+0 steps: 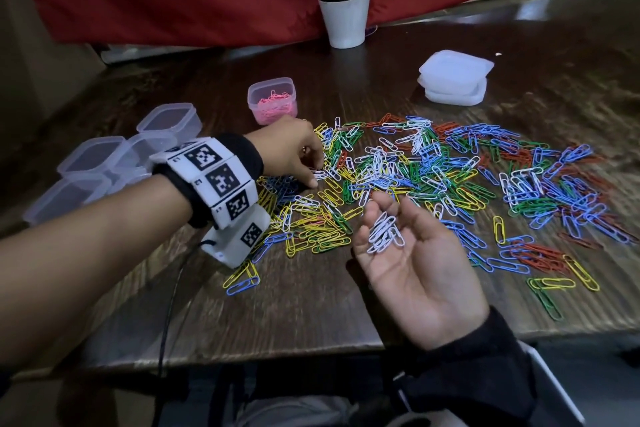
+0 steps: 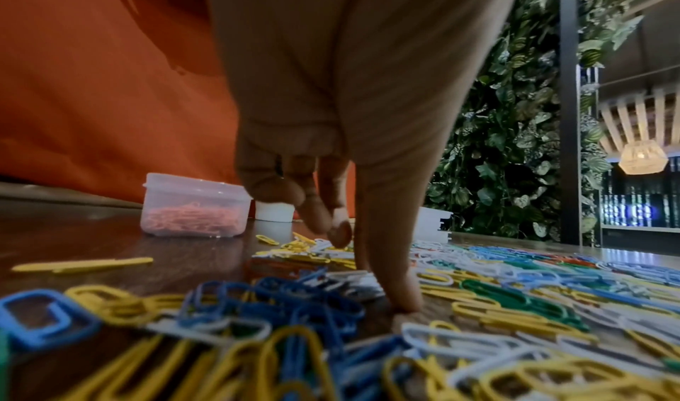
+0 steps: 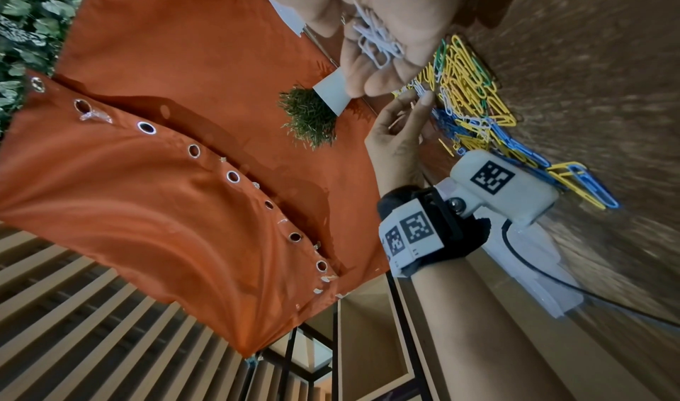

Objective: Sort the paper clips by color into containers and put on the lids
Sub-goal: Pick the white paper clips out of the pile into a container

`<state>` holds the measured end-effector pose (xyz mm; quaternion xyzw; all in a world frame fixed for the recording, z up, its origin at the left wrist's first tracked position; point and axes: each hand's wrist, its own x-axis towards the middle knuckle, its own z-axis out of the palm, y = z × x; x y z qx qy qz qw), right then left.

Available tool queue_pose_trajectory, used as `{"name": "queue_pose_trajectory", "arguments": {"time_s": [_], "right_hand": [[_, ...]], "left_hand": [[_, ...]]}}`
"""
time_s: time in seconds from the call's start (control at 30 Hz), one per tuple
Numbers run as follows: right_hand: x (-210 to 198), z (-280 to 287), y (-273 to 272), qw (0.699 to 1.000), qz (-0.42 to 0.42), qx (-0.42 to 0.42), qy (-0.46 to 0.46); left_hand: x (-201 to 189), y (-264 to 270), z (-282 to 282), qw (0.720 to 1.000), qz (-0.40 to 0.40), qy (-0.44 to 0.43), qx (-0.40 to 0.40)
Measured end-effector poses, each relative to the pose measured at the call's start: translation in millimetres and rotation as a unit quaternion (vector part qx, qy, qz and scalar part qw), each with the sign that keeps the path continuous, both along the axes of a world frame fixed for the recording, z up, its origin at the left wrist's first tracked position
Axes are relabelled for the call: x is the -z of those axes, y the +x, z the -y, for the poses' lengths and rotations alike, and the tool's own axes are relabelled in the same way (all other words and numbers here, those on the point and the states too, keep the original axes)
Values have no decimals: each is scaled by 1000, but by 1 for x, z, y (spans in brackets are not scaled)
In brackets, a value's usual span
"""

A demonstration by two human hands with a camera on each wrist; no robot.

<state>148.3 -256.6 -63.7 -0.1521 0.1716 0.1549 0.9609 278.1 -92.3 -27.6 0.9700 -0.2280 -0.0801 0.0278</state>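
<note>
From the head view, the left hand (image 1: 294, 149) reaches across to the near-left edge of the mixed pile of paper clips (image 1: 433, 177) on the wooden table (image 1: 311, 305), fingers bent down with thumb and fingertips closing on white clips that lie flat just ahead of them; whether one is already pinched cannot be told here. The right hand (image 1: 408, 253) lies palm up, fingers relaxed, cupping a bunch of white clips (image 1: 386, 234) with their long axes running roughly along the fingers. Most remaining white clips sit just beyond the right hand's fingertips and to the right of the left hand, so the left hand is the nearer picker and the cupped palm is close beside it for a short transfer. The pink-filled container (image 1: 272, 100) stands behind the left hand, the empty containers (image 1: 104, 163) to its left, the stacked lids (image 1: 455, 78) far right. In the left wrist view, the thumb tip presses the table among blue, yellow and white clips while the curled fingertips (image 2: 323, 218) hover just above them. In the right wrist view, the open palm (image 3: 386, 29) carries the white bunch, and the left hand's fingers sit right below its fingertips, over the yellow clips.
</note>
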Motion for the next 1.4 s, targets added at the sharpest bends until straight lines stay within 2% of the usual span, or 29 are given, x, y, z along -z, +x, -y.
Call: {"name": "queue_pose_trajectory", "arguments": {"time_s": [0.13,0.37,0.43,0.53,0.6,0.63,0.67,0.7,0.73,0.77,0.83,0.97,1.07,1.3,1.33,1.4], "right_hand": [[1,-1,0,1000,0,-2,-3],[1,-1,-1,1000,6,-3,1],[0,-1,-1,1000,5,-4,-2],[-1,-1,0,1000,4,-2,-3],[-3,0,2,1000,3,2,-1],[-4,0,3,1000,0,3,-1],[-4,0,4,1000,-3,3,-4],[-5,-1,6,1000,-6,0,-10],[-6,-3,8,1000,-8,-5,-15],[-8,-6,10,1000,-6,-9,-18],[-10,-12,12,1000,7,-13,-15],[-10,-19,10,999,34,-24,-3],[-5,-15,9,999,34,-27,25],[-6,-4,7,997,14,-48,54],[-7,-3,6,997,5,-46,59],[-8,3,4,997,-8,-44,55]], "left_hand": [[2,-1,1,1000,-24,-14,-5],[10,-11,7,990,18,130,54],[12,-12,8,988,39,137,66],[7,-9,3,998,22,47,35],[-3,-13,1,994,-43,-95,-33],[-9,-19,2,972,-99,-202,-71],[-13,-27,5,933,-160,-308,-99],[-18,-36,8,889,-213,-390,-112],[-20,-45,11,857,-252,-435,-114],[-21,-54,13,838,-281,-454,-110],[-22,-68,19,834,-305,-449,-96],[-24,-89,32,887,-240,-391,-59],[-29,-92,32,895,-219,-384,-51],[-44,-74,22,843,-203,-479,-135],[-44,-68,21,840,-188,-486,-152],[-42,-49,16,854,-139,-464,-189]]}}
